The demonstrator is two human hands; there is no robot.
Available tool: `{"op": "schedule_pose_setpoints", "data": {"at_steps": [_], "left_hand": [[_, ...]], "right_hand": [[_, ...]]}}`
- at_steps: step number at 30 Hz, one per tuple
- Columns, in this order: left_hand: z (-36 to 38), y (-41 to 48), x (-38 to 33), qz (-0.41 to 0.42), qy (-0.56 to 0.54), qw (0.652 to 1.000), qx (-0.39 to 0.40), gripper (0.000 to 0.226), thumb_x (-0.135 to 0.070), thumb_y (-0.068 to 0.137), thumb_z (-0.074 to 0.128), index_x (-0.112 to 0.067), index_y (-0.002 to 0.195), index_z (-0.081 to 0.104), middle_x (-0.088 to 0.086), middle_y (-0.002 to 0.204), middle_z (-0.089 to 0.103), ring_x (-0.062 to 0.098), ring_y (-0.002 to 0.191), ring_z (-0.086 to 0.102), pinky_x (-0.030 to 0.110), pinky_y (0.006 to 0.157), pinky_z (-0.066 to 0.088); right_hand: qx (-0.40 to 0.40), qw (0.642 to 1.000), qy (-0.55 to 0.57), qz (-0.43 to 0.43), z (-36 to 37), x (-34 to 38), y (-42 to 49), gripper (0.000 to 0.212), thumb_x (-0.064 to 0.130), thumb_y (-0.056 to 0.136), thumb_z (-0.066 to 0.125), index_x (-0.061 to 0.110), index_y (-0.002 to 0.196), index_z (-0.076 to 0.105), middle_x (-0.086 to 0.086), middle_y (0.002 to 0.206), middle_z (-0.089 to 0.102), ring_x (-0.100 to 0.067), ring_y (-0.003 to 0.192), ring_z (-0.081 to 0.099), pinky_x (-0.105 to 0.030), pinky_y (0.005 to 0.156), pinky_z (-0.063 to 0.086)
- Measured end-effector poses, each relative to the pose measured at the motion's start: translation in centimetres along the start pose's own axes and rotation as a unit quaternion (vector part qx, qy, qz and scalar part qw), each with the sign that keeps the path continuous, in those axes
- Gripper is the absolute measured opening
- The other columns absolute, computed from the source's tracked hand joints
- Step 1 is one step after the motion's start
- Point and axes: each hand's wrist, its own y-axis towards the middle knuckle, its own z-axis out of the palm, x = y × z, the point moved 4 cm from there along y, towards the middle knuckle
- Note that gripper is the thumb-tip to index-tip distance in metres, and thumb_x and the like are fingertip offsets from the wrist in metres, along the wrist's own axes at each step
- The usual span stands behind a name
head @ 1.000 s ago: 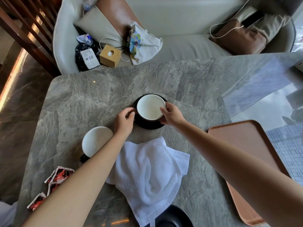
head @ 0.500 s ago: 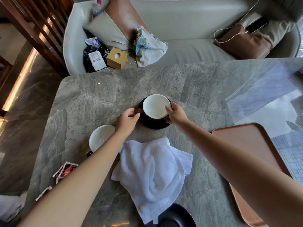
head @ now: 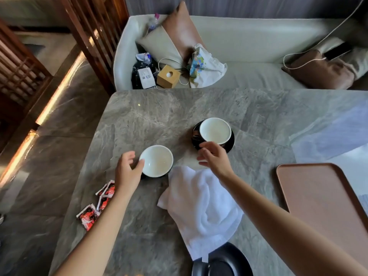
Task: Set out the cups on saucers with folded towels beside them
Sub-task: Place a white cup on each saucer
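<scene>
A white-lined black cup (head: 215,132) stands on a black saucer (head: 231,143) in the middle of the grey marble table (head: 151,120). My right hand (head: 213,158) hovers at the saucer's near edge with loosely curled fingers and holds nothing. A second cup (head: 156,161) stands on the bare table to the left. My left hand (head: 127,172) is beside it with fingers spread, the thumb at its rim. A crumpled white towel (head: 201,206) lies unfolded in front of the cups. Another black saucer (head: 223,261) shows at the bottom edge, partly under the towel's corner.
A pink-brown tray (head: 322,206) lies at the right. Several red sachets (head: 99,202) lie near the table's left edge. Behind the table is a pale sofa (head: 258,56) with cushions, a bag and a wooden tissue box (head: 168,76).
Both hands came off the cup on the saucer. My left hand moved left to the second cup, and my right hand drew back a little. The view turned left.
</scene>
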Motion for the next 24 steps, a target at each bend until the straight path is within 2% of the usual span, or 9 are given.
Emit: {"op": "schedule_pose_setpoints", "data": {"at_steps": [2, 4, 7, 10, 13, 16, 21, 24], "left_hand": [[-1.4, -1.0, 2.6, -0.025, -0.003, 0.999, 0.021, 0.034, -0.013, 0.081, 0.068, -0.004, 0.112, 0.058, 0.012, 0.106, 0.064, 0.023, 0.096, 0.060, 0.030, 0.084, 0.044], [-0.8, -1.5, 3.6, -0.022, 0.013, 0.998, 0.053, 0.027, -0.016, 0.080, 0.070, -0.007, 0.104, 0.063, 0.006, 0.095, 0.065, 0.021, 0.090, 0.061, 0.028, 0.080, 0.045], [-0.2, -1.5, 3.2, 0.004, 0.031, 0.997, 0.071, 0.022, -0.015, 0.080, 0.070, -0.011, 0.102, 0.067, 0.003, 0.096, 0.069, 0.015, 0.084, 0.061, 0.026, 0.077, 0.045], [-0.5, -1.3, 3.4, 0.005, 0.043, 0.997, 0.071, 0.022, -0.012, 0.081, 0.069, -0.009, 0.103, 0.068, 0.006, 0.100, 0.071, 0.014, 0.082, 0.061, 0.026, 0.078, 0.045], [-0.7, -1.0, 4.1, 0.001, 0.051, 0.996, 0.077, 0.024, -0.012, 0.082, 0.068, -0.008, 0.106, 0.069, 0.008, 0.103, 0.072, 0.013, 0.083, 0.061, 0.025, 0.078, 0.044], [-0.6, -0.8, 4.4, -0.005, 0.049, 0.995, 0.087, 0.027, -0.013, 0.083, 0.066, -0.006, 0.109, 0.068, 0.010, 0.105, 0.071, 0.015, 0.088, 0.063, 0.026, 0.082, 0.045], [-0.5, -0.6, 4.5, -0.033, 0.020, 0.992, 0.122, 0.028, -0.011, 0.087, 0.062, -0.003, 0.114, 0.064, 0.013, 0.110, 0.069, 0.021, 0.101, 0.064, 0.036, 0.094, 0.048], [-0.5, -0.7, 4.4, -0.048, -0.004, 0.989, 0.140, 0.023, -0.008, 0.088, 0.059, -0.003, 0.110, 0.065, 0.011, 0.103, 0.070, 0.025, 0.099, 0.066, 0.041, 0.092, 0.050]], "right_hand": [[0.069, 0.996, -0.048, -0.016, 3.8, 0.7, -0.4, 0.020, 0.004, 0.093, 0.048, 0.005, 0.108, 0.061, -0.011, 0.096, 0.063, -0.019, 0.080, 0.064, -0.036, 0.072, 0.057], [0.085, 0.993, -0.081, -0.030, 5.2, 1.2, 0.1, 0.023, 0.006, 0.093, 0.050, 0.005, 0.113, 0.061, -0.011, 0.104, 0.063, -0.022, 0.093, 0.062, -0.040, 0.079, 0.057], [0.098, 0.984, -0.145, -0.034, 6.0, 1.4, 1.3, 0.031, 0.010, 0.093, 0.053, 0.004, 0.123, 0.058, -0.014, 0.122, 0.062, -0.028, 0.109, 0.061, -0.047, 0.091, 0.053], [0.140, 0.978, -0.154, 0.013, 7.5, 0.8, 1.7, 0.035, 0.014, 0.096, 0.050, 0.006, 0.130, 0.053, -0.016, 0.128, 0.056, -0.030, 0.117, 0.055, -0.050, 0.085, 0.055], [0.153, 0.978, -0.122, 0.067, 8.4, 0.1, 1.8, 0.032, 0.014, 0.098, 0.045, 0.008, 0.128, 0.055, -0.014, 0.120, 0.055, -0.032, 0.119, 0.052, -0.051, 0.084, 0.054], [0.155, 0.977, -0.071, 0.125, 8.3, -0.5, 1.9, 0.031, 0.014, 0.099, 0.039, 0.013, 0.124, 0.059, -0.011, 0.114, 0.059, -0.027, 0.112, 0.058, -0.043, 0.083, 0.054], [0.202, 0.961, -0.022, 0.187, 7.9, -1.5, 1.5, 0.035, 0.023, 0.102, 0.035, 0.018, 0.131, 0.055, -0.009, 0.110, 0.060, -0.023, 0.100, 0.059, -0.040, 0.086, 0.052], [0.202, 0.959, 0.002, 0.200, 8.3, -1.9, 1.4, 0.035, 0.024, 0.102, 0.035, 0.019, 0.133, 0.052, -0.010, 0.112, 0.059, -0.025, 0.101, 0.059, -0.041, 0.091, 0.051]]}}
